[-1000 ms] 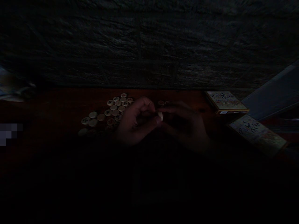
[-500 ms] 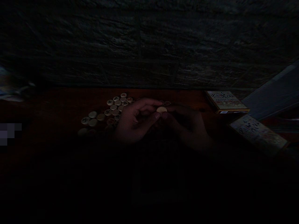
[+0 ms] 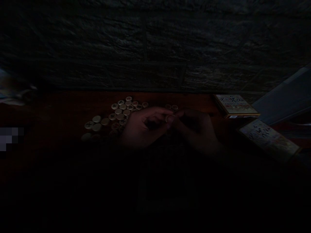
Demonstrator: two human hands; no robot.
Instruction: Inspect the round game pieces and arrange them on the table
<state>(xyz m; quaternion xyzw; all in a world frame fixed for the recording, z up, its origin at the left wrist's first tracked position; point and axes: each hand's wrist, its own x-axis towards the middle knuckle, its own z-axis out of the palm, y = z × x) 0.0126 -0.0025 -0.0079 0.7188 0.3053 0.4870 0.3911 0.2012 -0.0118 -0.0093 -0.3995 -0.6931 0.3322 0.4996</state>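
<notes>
The scene is very dark. My left hand (image 3: pixel 143 126) and my right hand (image 3: pixel 196 131) meet fingertip to fingertip over the table. Between their thumbs and fingers they pinch one round Chinese chess piece (image 3: pixel 167 119), mostly covered by my right thumb. Left of my left hand lies a loose group of pale chess pieces (image 3: pixel 118 111), some with black or red characters showing, others blank side up. Just beyond the fingertips are two more marked pieces (image 3: pixel 174 107). Whatever lies beneath my hands is lost in shadow.
Two printed flat boxes, one box (image 3: pixel 236 105) near the wall and another box (image 3: pixel 269 137) closer, lie at the right on the reddish-brown wooden table (image 3: pixel 65 103). A dark stone-textured wall (image 3: pixel 160 42) rises behind. A pale blurred object (image 3: pixel 12 89) stands at the far left.
The held piece has been turned from showing its pale blank face to nearly edge-on, and my right thumb now covers more of it. My left hand has dropped slightly, uncovering pieces behind it.
</notes>
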